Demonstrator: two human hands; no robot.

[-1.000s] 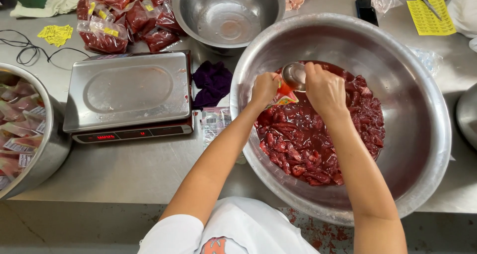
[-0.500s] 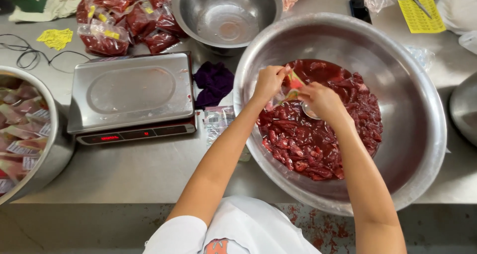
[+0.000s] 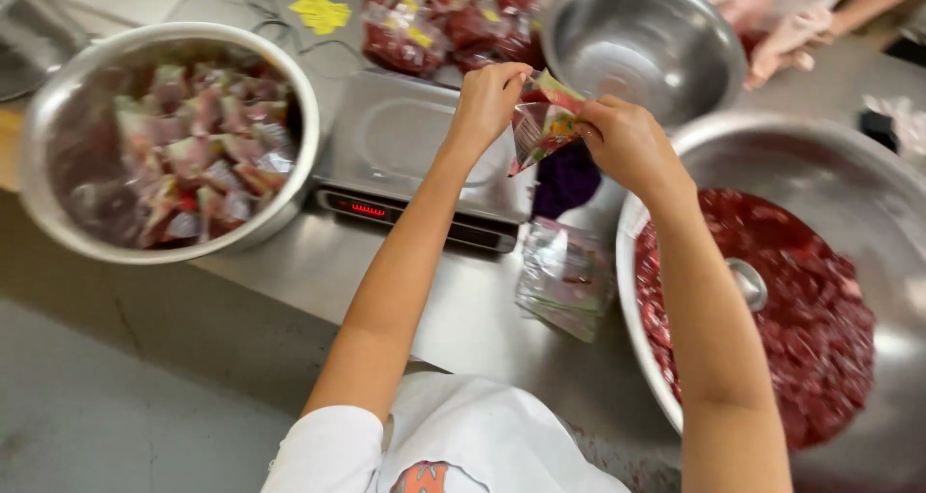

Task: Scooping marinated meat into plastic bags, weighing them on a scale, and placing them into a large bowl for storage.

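Pouch (image 3: 542,126) between both hands' fingers (image 3: 509,80) (pinched).

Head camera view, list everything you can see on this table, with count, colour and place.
Small pouch: one, clear with red filling, held above the scale.
Scale: one, steel, centre.
Big bowl: one, steel, right, holding dark red pieces and a metal scoop.
Left bowl: one, steel, full of packed pouches.
Empty bowl: one, steel, top centre.
Filled bags: several, red, top.
Empty pouches: a stack, clear, beside the big bowl.
Purple cloth: one, behind the pouch.
Another person's gloved hand: top right.
Left hand, right hand: both grip the small pouch.
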